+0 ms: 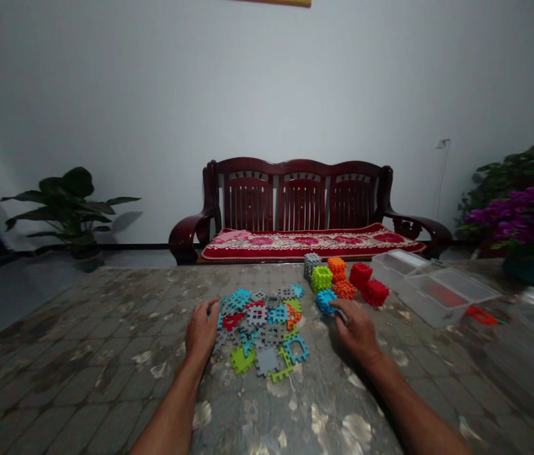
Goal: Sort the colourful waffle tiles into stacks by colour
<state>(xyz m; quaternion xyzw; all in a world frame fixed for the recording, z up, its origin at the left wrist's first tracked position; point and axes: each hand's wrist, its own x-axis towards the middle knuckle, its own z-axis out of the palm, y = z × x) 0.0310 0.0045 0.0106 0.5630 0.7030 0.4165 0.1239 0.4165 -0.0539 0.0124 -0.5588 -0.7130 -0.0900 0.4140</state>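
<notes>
Head view: toward the far edge of the counter (119, 354), our half-curled right hand (358, 330) touches the blue cube (325, 299), presumably to place it; gentle release is needed. Our left hand (201, 332), loosely bent, is beside the tiles (267, 360); both grips unclear.

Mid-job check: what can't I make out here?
In the head view:
Loose pile: lower pieces, covered by those on top.
Right grip: whether it clasps or only touches the blue block; it blocks the contact.
Front plastic box: what the reddish patch is, blurred through cloudy plastic.
Yellow strip: the rest, cut off by the top edge.
</notes>
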